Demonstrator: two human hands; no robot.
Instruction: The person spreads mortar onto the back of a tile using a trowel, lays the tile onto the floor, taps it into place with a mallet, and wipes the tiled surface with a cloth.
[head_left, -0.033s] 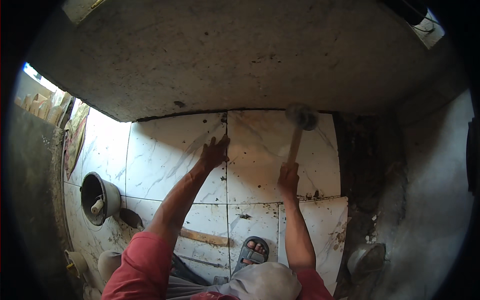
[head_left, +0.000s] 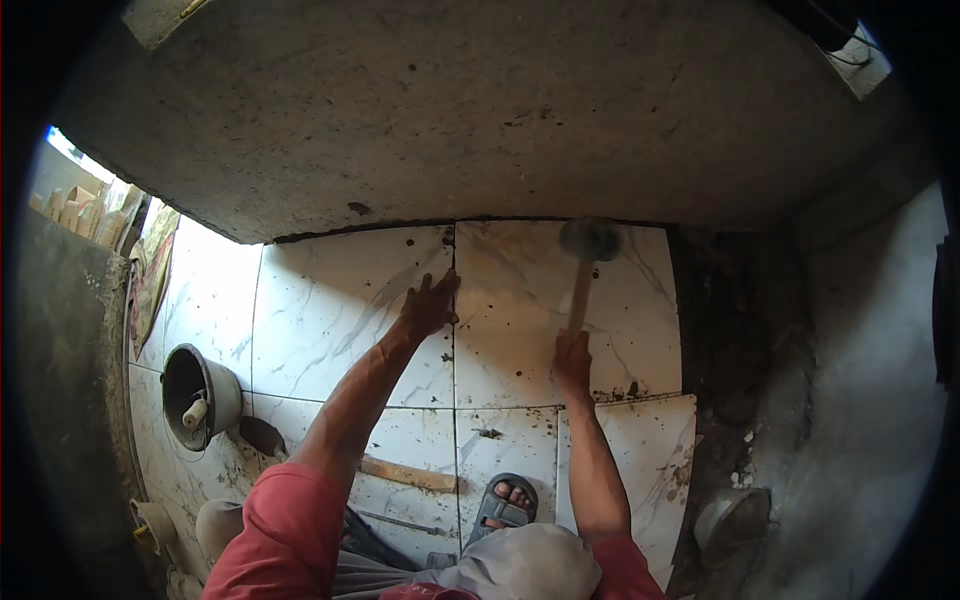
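Observation:
My right hand [head_left: 571, 362] is wrapped round the wooden handle of a mallet [head_left: 590, 241]. Its dark head, smeared by motion, is over the far part of a white marbled floor tile [head_left: 520, 345]. I cannot tell whether the head touches the tile. With fingers spread, my left hand [head_left: 430, 305] rests at the joint between that tile and the marbled tile on its left [head_left: 320, 330]. Nothing is held in it. Dark crumbs of mortar are scattered over both tiles.
A concrete wall [head_left: 480, 120] rises beyond the tiles. On the left stands a bucket [head_left: 225, 395] beside a trowel [head_left: 262, 436]. A wooden strip [head_left: 410, 474] and a metal rod [head_left: 405, 522] lie near my sandalled foot [head_left: 507, 500]. Bare dark ground [head_left: 735, 330] borders the tiles at right.
The mallet's head has shifted a little to the left, and my right hand has moved slightly left and nearer. My left hand stays in place.

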